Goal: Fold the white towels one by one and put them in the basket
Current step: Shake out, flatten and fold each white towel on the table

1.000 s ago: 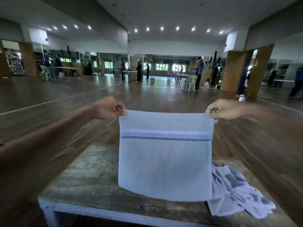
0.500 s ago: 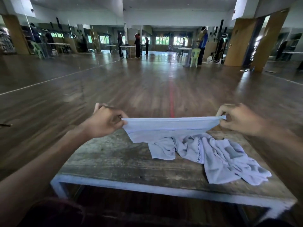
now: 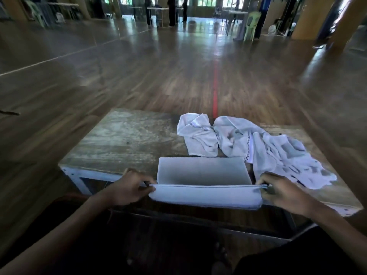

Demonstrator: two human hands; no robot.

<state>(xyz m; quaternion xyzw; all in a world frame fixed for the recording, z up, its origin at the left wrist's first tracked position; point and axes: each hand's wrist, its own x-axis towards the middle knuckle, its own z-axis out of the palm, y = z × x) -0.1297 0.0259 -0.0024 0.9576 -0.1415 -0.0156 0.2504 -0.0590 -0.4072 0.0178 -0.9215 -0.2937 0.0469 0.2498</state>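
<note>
Nearest to the camera, the person's two bare arms (image 3: 59,225) are reaching forward from the bottom corners. The left hand (image 3: 129,190) is pinching the left end of a white towel (image 3: 204,196) between the thumb and the curled fingers. The right hand (image 3: 282,192) is pinching the right end in the same way, so both hands are closing tightly on the cloth. The towel is being stretched straight between them at the near edge of the table (image 3: 123,139). It is doubled over: the near part is drooping in front of the table's edge, and the far part is lying flat on the top as a smooth rectangle.

The table is showing a worn wooden top (grey and scratched) on a white painted frame. Just behind the held towel, on the right half of the table, a heap of crumpled towels (image 3: 274,153) is lying. A smaller crumpled towel (image 3: 198,137) is lying at its left side, touching it.

Beyond the table a wooden floor (image 3: 139,76) is spreading out, and a red line (image 3: 215,92) is running away across it. At the far end a green chair (image 3: 251,24) is standing on the right, and a few people (image 3: 172,10) are standing there, too blurred to describe.
</note>
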